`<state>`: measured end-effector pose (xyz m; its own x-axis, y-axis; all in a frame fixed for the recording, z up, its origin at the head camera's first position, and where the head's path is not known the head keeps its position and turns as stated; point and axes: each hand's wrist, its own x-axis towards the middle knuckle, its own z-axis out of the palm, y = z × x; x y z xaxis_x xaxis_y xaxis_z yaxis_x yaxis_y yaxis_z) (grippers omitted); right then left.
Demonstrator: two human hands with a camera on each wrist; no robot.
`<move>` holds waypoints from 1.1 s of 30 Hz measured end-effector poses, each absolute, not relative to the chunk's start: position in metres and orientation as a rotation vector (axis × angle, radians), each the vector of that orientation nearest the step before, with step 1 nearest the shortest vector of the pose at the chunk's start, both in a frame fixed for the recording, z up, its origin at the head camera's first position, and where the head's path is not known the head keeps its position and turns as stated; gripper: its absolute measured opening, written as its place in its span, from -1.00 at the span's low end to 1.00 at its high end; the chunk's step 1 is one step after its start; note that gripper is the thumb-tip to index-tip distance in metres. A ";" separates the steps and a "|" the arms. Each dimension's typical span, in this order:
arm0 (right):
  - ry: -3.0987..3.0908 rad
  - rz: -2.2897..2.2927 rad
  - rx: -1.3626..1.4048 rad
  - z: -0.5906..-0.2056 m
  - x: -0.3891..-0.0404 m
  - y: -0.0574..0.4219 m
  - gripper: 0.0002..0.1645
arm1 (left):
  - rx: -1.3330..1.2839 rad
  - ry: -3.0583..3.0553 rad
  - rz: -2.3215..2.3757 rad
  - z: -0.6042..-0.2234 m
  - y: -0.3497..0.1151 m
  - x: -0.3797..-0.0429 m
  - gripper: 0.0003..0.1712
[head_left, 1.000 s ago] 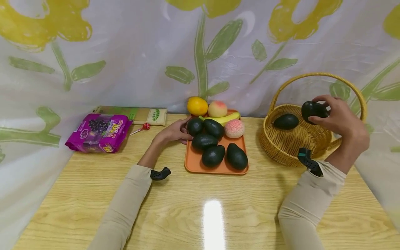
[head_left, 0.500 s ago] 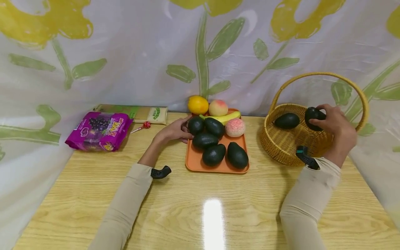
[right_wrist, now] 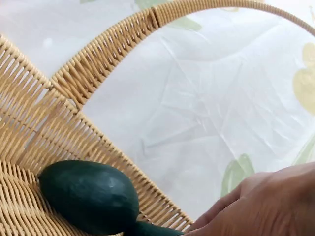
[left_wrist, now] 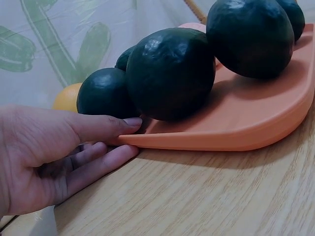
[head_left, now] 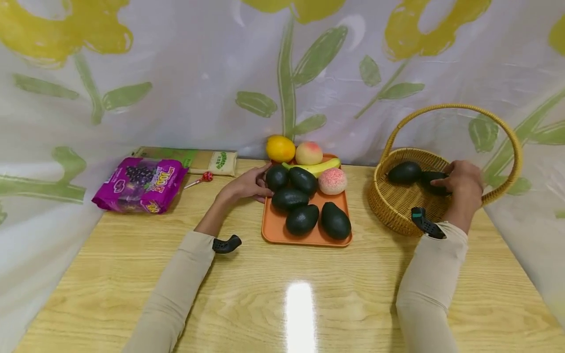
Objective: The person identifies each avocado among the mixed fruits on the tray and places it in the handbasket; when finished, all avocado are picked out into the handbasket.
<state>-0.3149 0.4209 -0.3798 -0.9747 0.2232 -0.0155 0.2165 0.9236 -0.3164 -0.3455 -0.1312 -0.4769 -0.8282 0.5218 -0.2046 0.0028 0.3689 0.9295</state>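
My left hand [head_left: 245, 185] pinches the left rim of the orange tray [head_left: 282, 235], thumb on top and fingers under the edge in the left wrist view. On the tray lie several dark green avocados [head_left: 302, 219], a yellow banana [head_left: 319, 167], two peaches [head_left: 332, 181] and a lemon-like yellow fruit [head_left: 280, 148]. Over at the right, my right hand [head_left: 464, 182] reaches into the wicker basket [head_left: 393, 211] and grips an avocado [head_left: 434, 182] low inside it. Another avocado [right_wrist: 88, 196] lies beside that one against the basket's back wall.
A purple grape-printed bag [head_left: 140, 186] sits at the left, with a lollipop [head_left: 200, 180] beside it and a flat tan packet [head_left: 220, 163] behind. The basket's tall handle [head_left: 459, 106] arches over my right hand. A flowered cloth [head_left: 198, 98] hangs behind the table.
My right hand has moved down and left, lowering the avocado from above the basket to beside the other one inside. My left hand keeps its hold on the tray.
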 end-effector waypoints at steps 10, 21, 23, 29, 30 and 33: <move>-3.103 0.788 -0.486 -0.370 -0.308 0.413 -0.37 | 0.454 2.184 1.436 -0.477 -0.134 -0.349 0.26; -3.065 0.801 -0.451 -0.361 -0.304 0.407 -0.30 | 0.442 2.161 1.461 -0.475 -0.130 -0.346 0.25; -3.060 0.781 -0.454 -0.359 -0.303 0.403 -0.31 | 0.440 2.155 1.466 -0.473 -0.130 -0.345 0.26; -3.047 0.674 -0.428 -0.352 -0.299 0.387 -0.30 | 0.437 2.165 1.456 -0.476 -0.134 -0.344 0.26; -3.035 0.653 -0.409 -0.350 -0.298 0.384 -0.31 | 0.438 2.164 1.457 -0.477 -0.134 -0.345 0.25; -2.989 0.608 -0.323 -0.340 -0.297 0.376 -0.36 | 0.451 2.165 1.455 -0.480 -0.133 -0.345 0.25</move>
